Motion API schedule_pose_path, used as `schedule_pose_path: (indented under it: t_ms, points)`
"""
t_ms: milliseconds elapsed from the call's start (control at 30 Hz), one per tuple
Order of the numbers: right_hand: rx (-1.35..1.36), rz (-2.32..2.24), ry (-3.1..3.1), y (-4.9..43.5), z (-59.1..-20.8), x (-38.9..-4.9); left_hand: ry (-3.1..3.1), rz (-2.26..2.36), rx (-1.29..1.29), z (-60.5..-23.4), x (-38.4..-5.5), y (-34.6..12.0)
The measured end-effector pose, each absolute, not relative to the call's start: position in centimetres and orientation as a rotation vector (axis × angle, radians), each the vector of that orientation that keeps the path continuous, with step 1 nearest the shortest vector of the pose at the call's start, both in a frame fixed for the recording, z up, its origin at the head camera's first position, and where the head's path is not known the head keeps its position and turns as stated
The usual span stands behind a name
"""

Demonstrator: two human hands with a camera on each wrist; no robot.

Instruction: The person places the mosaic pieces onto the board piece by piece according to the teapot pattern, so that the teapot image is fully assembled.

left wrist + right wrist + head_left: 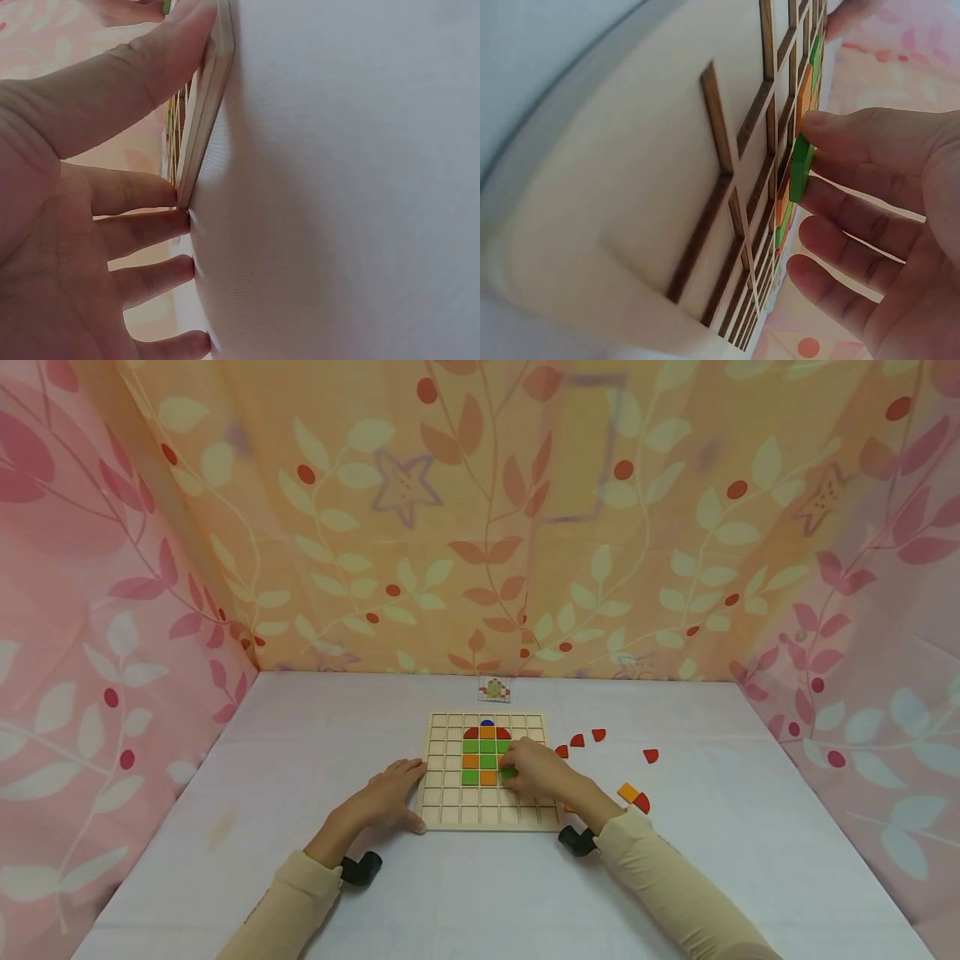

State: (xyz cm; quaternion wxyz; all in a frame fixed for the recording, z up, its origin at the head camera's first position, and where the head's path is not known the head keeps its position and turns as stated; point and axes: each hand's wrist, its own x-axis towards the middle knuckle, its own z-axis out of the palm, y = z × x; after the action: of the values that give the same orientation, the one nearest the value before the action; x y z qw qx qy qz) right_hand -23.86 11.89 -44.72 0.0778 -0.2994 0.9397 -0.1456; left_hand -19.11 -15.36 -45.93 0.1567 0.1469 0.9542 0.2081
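While my left hand touches the left edge of the board, my right hand holds a green piece at the squares. From my head, I see only part of that piece, because my hand hides the rest. It is at the right end of the lowest colored row, next to an orange piece. The right wrist view shows the pinch much better, with my thumb on one side and fingers on the other. I can't tell if the piece sits in its square.

My left fingers are spread wide. The left wrist view shows what my head can't: my thumb lies against the side of the board, and some fingertips touch the white table.

Only my head sees the whole picture on the board, with a blue piece at the top. It also sees four red pieces to the right, an orange one touching another red one nearer me, and a little card behind the board.
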Motion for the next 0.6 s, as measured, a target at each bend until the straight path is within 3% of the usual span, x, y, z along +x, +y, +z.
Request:
schedule_pose_path:
  t_ms: [600]
  points:
    - [-0.909, -0.477, 2.834, 12.9, -44.6, -23.7, 2.736, 0.596, 0.427, -46.0, -19.1, -15.4]
